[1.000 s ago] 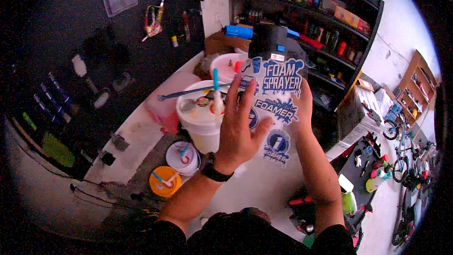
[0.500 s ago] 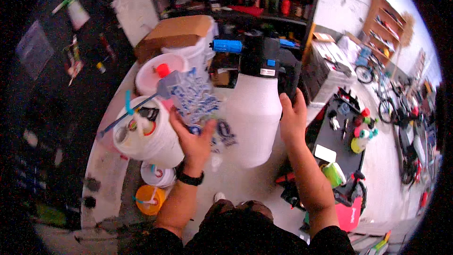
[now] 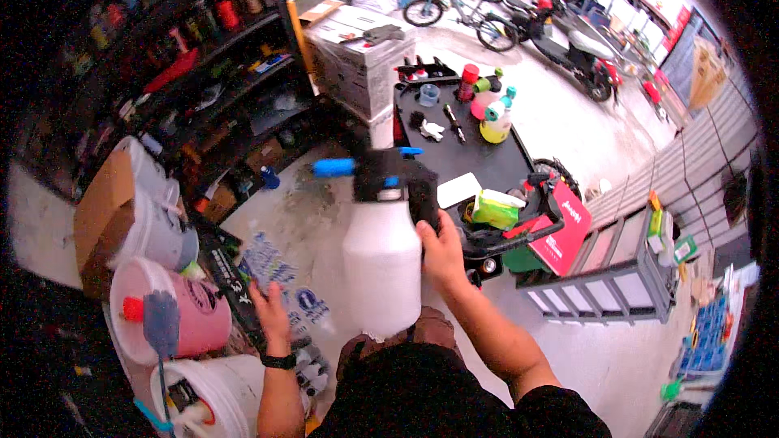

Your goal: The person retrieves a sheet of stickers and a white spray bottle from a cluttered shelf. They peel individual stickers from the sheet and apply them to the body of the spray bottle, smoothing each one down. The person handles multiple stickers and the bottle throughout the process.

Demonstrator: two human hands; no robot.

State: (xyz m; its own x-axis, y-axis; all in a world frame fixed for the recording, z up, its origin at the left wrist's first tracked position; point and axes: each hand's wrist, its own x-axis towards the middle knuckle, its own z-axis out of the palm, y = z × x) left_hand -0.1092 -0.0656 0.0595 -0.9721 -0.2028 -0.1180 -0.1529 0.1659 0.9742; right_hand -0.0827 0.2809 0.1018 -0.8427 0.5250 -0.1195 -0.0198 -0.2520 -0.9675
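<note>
A pump sprayer with a white bottle [image 3: 383, 268], a black head and a blue nozzle [image 3: 333, 168] hangs upright in front of my body. My right hand [image 3: 442, 251] is wrapped round the black handle on its right side. Apart from the sprayer, to its left, my left hand [image 3: 273, 320] is open and empty, its fingers spread. Nearest to that hand is a long black box [image 3: 230, 280] on the floor. A pink-filled bucket [image 3: 203, 316] and an open white bucket [image 3: 235, 389] stand farther left.
A black-topped cart [image 3: 487, 158] on the right carries spray bottles [image 3: 494, 126], a white card and a green pack [image 3: 495, 209]. Dark shelving [image 3: 268, 24] stands at the left back, beside a large carton [image 3: 361, 65]. A grey crate [image 3: 596, 296] stands at the right.
My view has turned right, toward the cart. The sprayer stays in my right hand and now sits lower and farther left in view. My left hand is also lower and farther left.
</note>
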